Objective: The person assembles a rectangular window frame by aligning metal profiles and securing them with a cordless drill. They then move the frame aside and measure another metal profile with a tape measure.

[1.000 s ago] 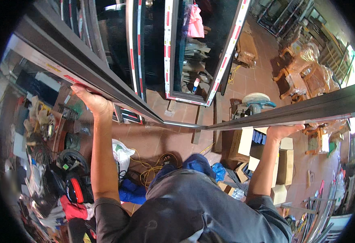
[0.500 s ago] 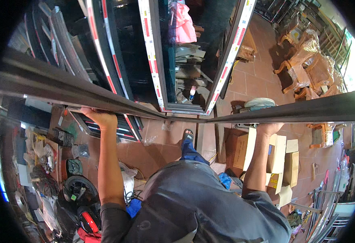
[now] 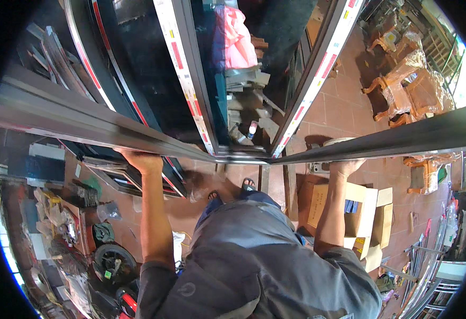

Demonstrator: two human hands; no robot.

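Observation:
A long dark metal frame [image 3: 97, 114] crosses in front of me, its right-hand stretch [image 3: 403, 137] reaching the far right. My left hand [image 3: 143, 159] grips the lower edge of its left part, fingers curled behind it and mostly hidden. Beneath the right stretch, my right hand [image 3: 346, 166] is closed on the edge in the same way, its fingertips out of sight. Between my hands, just beyond, stands a dark-framed glass pane [image 3: 195, 80] edged with red-and-white tape. I cannot tell whether it is joined to the frame I hold.
More taped dark frames [image 3: 105, 48] lean at the left. Open cardboard boxes [image 3: 368, 212] stand below my right forearm. Wrapped wooden chairs [image 3: 411, 87] are at the far right. A black wheel [image 3: 114, 261] and clutter lie lower left; metal tubes [image 3: 421, 266] lie lower right.
Both my feet now show on the floor, where only one showed before. The taped pane looks wider and nearer. Both hands keep their hold on the frame.

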